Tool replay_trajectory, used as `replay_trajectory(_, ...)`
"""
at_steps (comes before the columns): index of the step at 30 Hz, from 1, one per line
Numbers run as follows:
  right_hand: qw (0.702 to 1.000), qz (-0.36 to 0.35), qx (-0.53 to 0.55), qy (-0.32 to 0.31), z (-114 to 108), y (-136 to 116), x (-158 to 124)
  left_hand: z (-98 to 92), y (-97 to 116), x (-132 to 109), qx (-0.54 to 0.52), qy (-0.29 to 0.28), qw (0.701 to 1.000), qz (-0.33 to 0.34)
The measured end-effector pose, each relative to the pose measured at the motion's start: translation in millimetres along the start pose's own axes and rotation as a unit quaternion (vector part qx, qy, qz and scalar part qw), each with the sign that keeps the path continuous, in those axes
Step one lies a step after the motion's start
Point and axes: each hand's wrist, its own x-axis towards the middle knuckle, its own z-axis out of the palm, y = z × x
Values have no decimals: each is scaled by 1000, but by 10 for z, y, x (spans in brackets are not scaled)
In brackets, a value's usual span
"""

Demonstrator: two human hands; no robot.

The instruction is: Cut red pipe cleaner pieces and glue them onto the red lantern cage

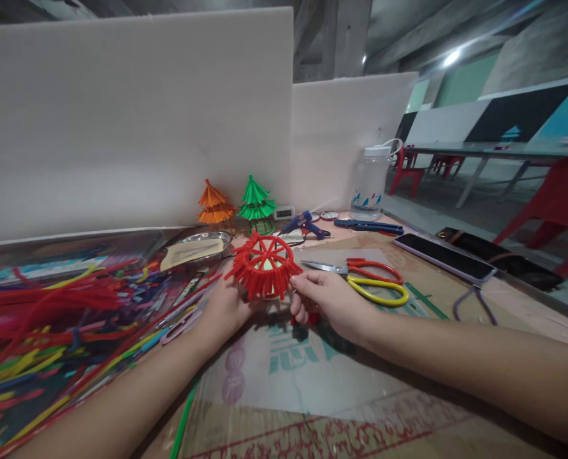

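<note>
A red pipe-cleaner ring (264, 264) with spokes and a hanging fringe is held up over the work surface. My left hand (233, 299) grips it from the left and below, its fingertips partly hidden behind the fringe. At the ring's right edge, my right hand (324, 299) pinches a piece of the fringe between thumb and forefinger, the other fingers curled under. A small red bit shows beneath those fingers. Scissors (377, 280) with red and yellow handles lie just beyond my right hand.
Orange (211, 204) and green (254, 203) fringed trees stand at the back. Near them are a blue glue gun (305, 223), pliers (367, 226) and a bottle (367, 182). A phone (444, 257) lies right. Colourful pipe cleaners (64, 319) fill the left side. White boards (135, 121) close the back.
</note>
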Motion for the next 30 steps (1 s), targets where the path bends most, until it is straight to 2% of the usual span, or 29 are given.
replay_trajectory(4,997,15,60,-35,-15,52,11,6,-30,-10,29,-8,1000,-4)
replay_trajectory(10,996,-5,62,-61,-22,34,-1,-22,18,4,29,-30,999,-27)
replay_trajectory(19,998,-2,56,-30,-18,26,24,-15,9,10,9,-26,999,-23)
replay_trajectory(27,998,1,60,-29,1,34,13,-23,10,6,23,-31,999,2)
replay_trajectory(30,998,-8,48,-40,-4,31,14,-11,-11,6,29,-31,999,-7)
